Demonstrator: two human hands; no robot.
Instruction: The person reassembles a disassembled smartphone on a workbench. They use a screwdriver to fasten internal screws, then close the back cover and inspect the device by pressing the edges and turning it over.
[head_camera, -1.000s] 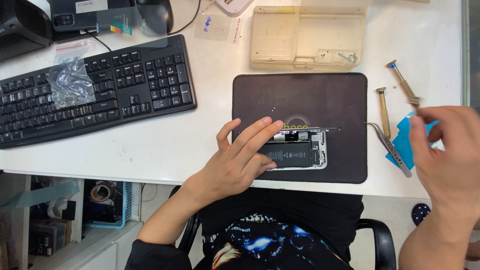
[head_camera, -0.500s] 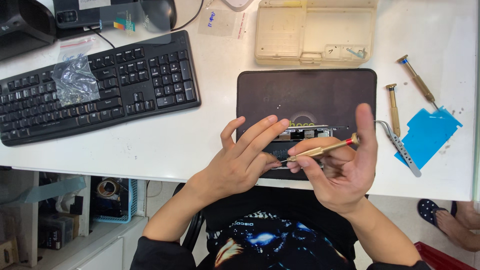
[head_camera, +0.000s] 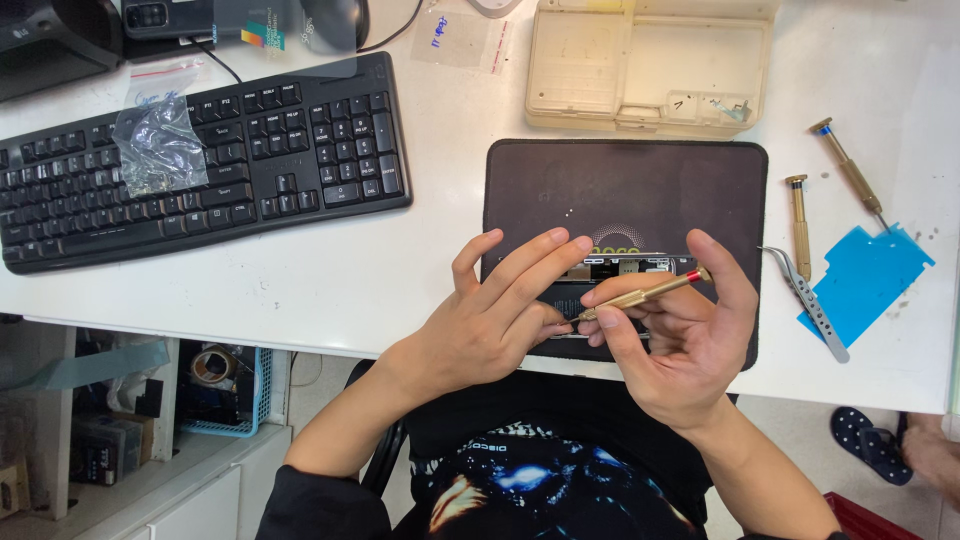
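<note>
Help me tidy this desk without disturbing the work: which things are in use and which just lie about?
In use: left hand steadying the opened phone; right hand holding a brass screwdriver; dark mat.

Lying about: keyboard, plastic bag, beige parts box, two spare screwdrivers, tweezers, blue sheet.

A single camera, worn on the person's head, looks almost straight down over the near edge of the white surface (head_camera: 400, 290). It sits close above the work: the left hand (head_camera: 490, 320) and right hand (head_camera: 680, 340) fill the lower middle of the view, meeting over a dark mat (head_camera: 620, 190). Beyond the hands the view reaches a black keyboard (head_camera: 200, 160) and a beige case (head_camera: 650, 65); below them, the person's lap and the floor
</note>
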